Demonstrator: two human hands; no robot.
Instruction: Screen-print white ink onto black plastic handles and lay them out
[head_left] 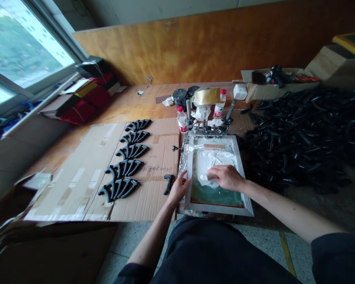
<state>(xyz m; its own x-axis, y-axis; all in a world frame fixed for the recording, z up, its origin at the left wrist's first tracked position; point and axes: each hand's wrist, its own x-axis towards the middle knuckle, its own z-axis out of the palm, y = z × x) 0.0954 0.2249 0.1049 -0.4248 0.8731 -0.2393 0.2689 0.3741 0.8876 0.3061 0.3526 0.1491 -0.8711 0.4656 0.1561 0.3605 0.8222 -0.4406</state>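
A silver-edged screen printing frame [247, 197] lies in front of me, its green mesh smeared with white paste [215, 159]. My right hand [229, 177] is closed over the mesh, fingers wrapped round a white wad [206, 177] that looks like a cloth and touches the smeared area. At the left rail of the frame, my left hand [180, 188] grips the edge with fingers and thumb bent; its far fingertips are partly hidden. Just left of that hand, a single black curved plastic part [168, 184] rests on cardboard. A wooden strip [214, 146] lies across the frame's far end.
Rows of black curved parts [124, 169] lie on the cardboard sheet [100, 157] at left. A large heap of black parts [301, 138] fills the right. Behind the frame stand a clamp [208, 129], red-capped bottles [182, 119] and dark tubs [180, 96]. An open carton [262, 91] sits back right.
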